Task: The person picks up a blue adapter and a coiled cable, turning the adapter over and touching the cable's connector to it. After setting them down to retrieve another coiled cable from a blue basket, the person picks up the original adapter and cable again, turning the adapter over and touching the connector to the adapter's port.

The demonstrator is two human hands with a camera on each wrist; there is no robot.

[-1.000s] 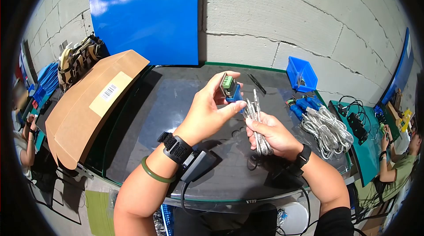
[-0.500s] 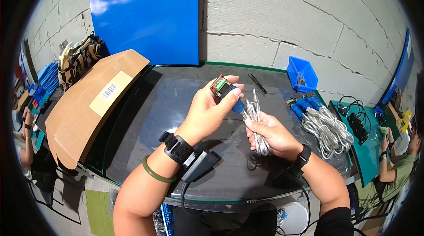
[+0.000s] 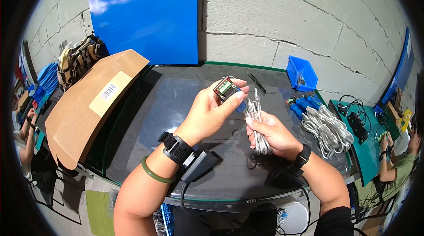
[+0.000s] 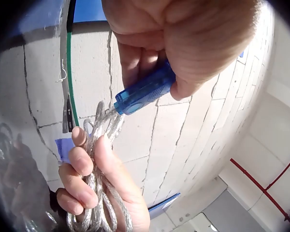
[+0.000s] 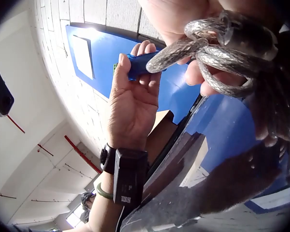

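Between the thumb and fingers of my left hand is a blue plastic cable adapter, its green terminal block and red circuit board edge facing up in the head view. A clear-jacketed silver cable leaves the adapter's other end. My right hand grips the coiled bundle of this cable, thumb across the loops. Both hands are close together above the dark tabletop. In the right wrist view, the adapter's blue shell lies in the left fingers, partly hidden behind a cable loop.
Right of my hands lies a pile of similar silver cables with blue adapters. Behind them stands a blue bin, with black tweezers to its left. A cardboard box is at the left. Another person works at the right.
My left hand has turned the adapter, tipping it so the terminal block and red board edge face the head camera more. The right hand with the cable bundle has barely moved.
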